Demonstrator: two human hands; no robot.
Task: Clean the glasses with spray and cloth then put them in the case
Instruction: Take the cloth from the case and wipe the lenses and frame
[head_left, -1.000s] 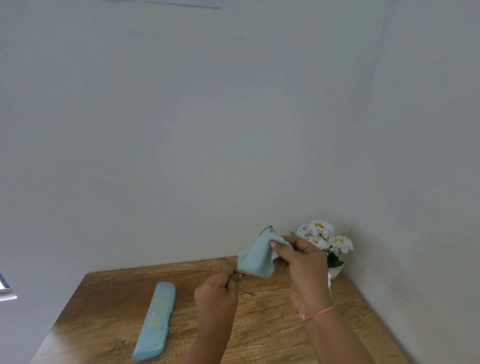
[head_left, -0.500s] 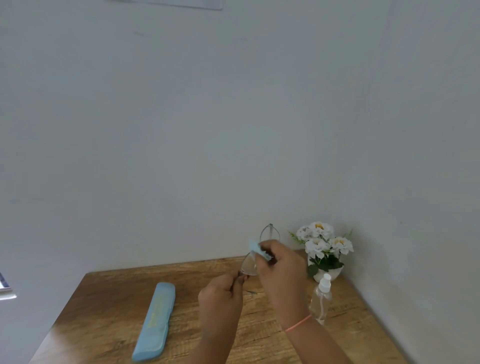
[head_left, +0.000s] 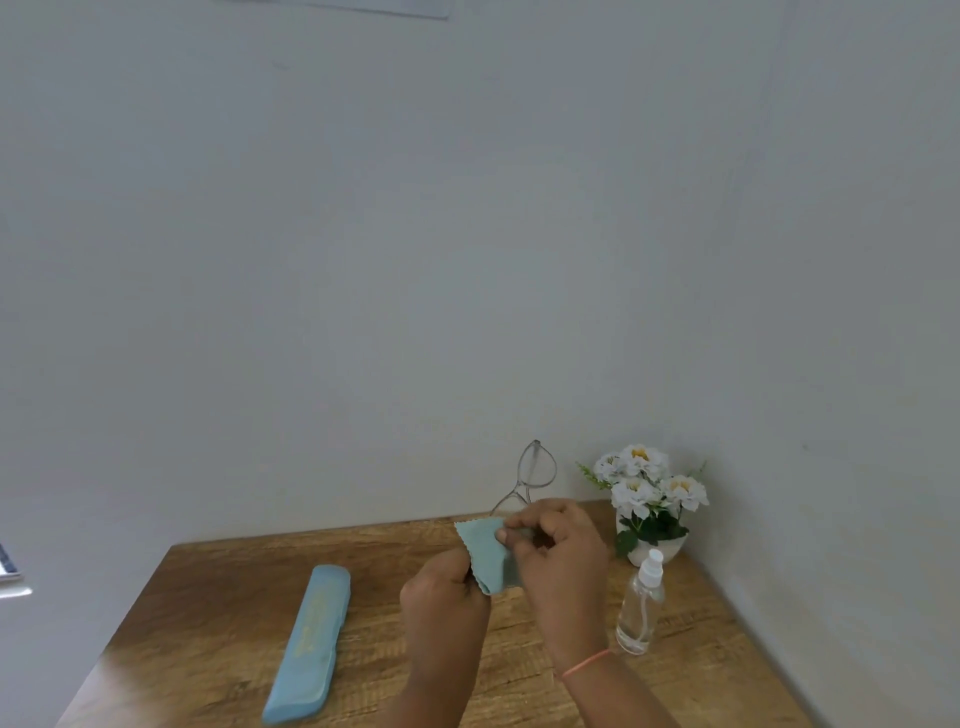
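Pinching the soft cloth (head_left: 488, 558) over a lens, the right hand (head_left: 558, 551) wipes; the left hand (head_left: 447, 597) has its grip closed on the light, fragile glasses (head_left: 535, 467), sensibly by the frame.

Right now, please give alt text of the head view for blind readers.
The left hand and right hand hold glasses in a blue cloth above a wooden table. A case lies left; a spray bottle stands right.

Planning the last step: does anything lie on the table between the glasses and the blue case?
Nothing visible does: only bare table separates the glasses, held with the cloth, from the case. The case itself looks closed.
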